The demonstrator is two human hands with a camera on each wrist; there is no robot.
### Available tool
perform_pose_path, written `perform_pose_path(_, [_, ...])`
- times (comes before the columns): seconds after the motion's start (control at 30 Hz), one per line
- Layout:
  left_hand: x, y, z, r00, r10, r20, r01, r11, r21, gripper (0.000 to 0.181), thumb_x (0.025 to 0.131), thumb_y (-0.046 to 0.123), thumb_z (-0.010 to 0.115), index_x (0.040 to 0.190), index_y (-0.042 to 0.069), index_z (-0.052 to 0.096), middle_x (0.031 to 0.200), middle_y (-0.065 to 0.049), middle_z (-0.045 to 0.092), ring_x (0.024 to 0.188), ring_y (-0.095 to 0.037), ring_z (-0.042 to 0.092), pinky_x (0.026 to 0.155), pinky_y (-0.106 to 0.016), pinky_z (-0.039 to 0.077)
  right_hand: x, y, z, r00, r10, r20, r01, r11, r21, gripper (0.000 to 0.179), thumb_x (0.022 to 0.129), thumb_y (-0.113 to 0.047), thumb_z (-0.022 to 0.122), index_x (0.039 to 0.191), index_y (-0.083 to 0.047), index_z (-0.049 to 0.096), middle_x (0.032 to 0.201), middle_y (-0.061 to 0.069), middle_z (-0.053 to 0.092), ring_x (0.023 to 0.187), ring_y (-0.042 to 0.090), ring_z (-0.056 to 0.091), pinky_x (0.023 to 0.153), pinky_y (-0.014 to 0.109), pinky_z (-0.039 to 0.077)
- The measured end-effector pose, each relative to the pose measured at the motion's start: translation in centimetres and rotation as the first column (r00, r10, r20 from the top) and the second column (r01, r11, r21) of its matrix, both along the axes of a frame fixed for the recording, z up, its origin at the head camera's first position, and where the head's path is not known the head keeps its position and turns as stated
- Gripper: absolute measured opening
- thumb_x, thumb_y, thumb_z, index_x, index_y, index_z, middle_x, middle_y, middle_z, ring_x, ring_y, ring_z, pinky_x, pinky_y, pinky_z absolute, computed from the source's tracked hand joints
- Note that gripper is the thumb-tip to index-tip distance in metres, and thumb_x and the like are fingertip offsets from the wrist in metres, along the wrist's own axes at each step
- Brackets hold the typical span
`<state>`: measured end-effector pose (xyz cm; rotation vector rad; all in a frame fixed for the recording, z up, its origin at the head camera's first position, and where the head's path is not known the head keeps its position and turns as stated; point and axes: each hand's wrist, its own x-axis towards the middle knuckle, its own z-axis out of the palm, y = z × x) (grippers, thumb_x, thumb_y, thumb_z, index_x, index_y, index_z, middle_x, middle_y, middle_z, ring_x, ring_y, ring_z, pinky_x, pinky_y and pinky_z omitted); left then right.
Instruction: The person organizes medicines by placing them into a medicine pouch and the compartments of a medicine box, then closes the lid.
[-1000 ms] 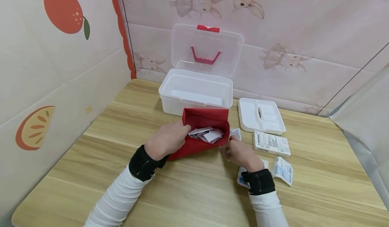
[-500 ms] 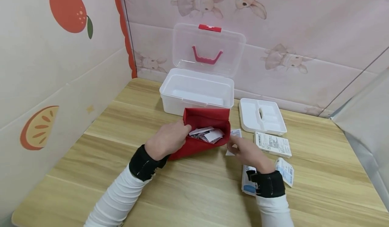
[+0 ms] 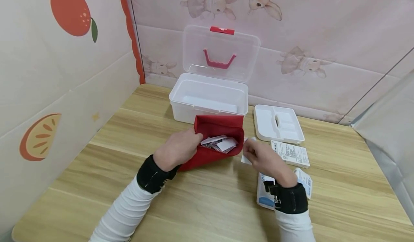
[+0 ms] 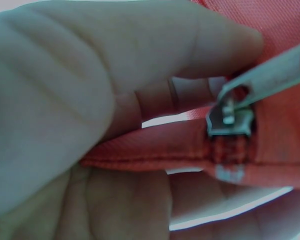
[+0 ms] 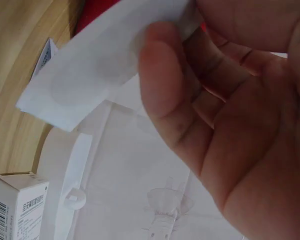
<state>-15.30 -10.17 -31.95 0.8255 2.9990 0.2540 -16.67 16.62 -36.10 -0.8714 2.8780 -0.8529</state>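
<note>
Best held wide, the red bag [image 3: 208,157] was pinched by the left hand [image 3: 177,149]; to its right, paper [image 5: 85,75] by the right hand [image 3: 267,159].

Soft, even light is filling the head view, where my right sleeve [image 3: 295,227] is throwing a faint shadow onto the table [image 3: 200,206]. In the 2 wrist views, my left hand [image 4: 65,105] is looking dim, hazy and backlit, while the white packet [image 5: 90,70] in my right hand [image 5: 240,130] is blurring pale.
</note>
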Motion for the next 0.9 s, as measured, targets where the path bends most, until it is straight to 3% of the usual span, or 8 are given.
perform_pose_path(0.33, [-0.1, 0.1, 0.0, 1.0, -0.002, 0.0, 0.002, 1.0, -0.025, 0.012, 0.085, 0.008, 0.059, 0.097, 0.004, 0.058, 0.089, -0.012, 0.057, 0.074, -0.021, 0.051, 0.061, -0.035, 0.054, 0.4, 0.3, 1.5, 0.998, -0.017, -0.062, 0.011, 0.995, -0.103, 0.015, 0.087, -0.001, 0.056, 0.101, -0.003, 0.059, 0.073, 0.004, 0.059, 0.064, 0.014, 0.051, 0.056, 0.035, 0.048])
perform_pose_path(0.53, [-0.1, 0.1, 0.0, 1.0, 0.002, 0.003, -0.002, 1.0, -0.023, 0.011, 0.085, 0.007, 0.059, 0.096, 0.005, 0.057, 0.089, -0.012, 0.057, 0.074, -0.021, 0.052, 0.061, -0.036, 0.054, 1.3, 0.0, 2.9, 0.99, -0.091, -0.11, 0.067, 0.977, -0.202, 0.018, 0.091, -0.008, 0.053, 0.106, -0.005, 0.061, 0.085, 0.007, 0.064, 0.072, 0.014, 0.052, 0.062, 0.038, 0.051])
perform_pose_path(0.7, [-0.1, 0.1, -0.1, 1.0, -0.002, -0.003, 0.001, 1.0, -0.027, 0.01, 0.085, 0.007, 0.058, 0.095, 0.004, 0.057, 0.088, -0.012, 0.057, 0.074, -0.021, 0.052, 0.061, -0.037, 0.054, 2.1, -0.7, 3.7, 0.976, -0.136, -0.172, 0.07, 0.935, -0.347, 0.017, 0.09, -0.008, 0.054, 0.106, -0.01, 0.062, 0.093, 0.003, 0.064, 0.083, 0.011, 0.054, 0.068, 0.036, 0.053])
perform_pose_path(0.9, [-0.1, 0.1, -0.1, 1.0, -0.005, -0.007, 0.005, 1.0, -0.031, 0.01, 0.085, 0.007, 0.058, 0.095, 0.004, 0.058, 0.088, -0.012, 0.058, 0.074, -0.021, 0.052, 0.062, -0.037, 0.054, 2.4, -2.1, 4.0, 0.973, -0.062, -0.223, -0.062, 0.859, -0.508, 0.019, 0.086, 0.001, 0.059, 0.102, -0.006, 0.063, 0.099, 0.007, 0.066, 0.092, 0.015, 0.058, 0.073, 0.025, 0.054])
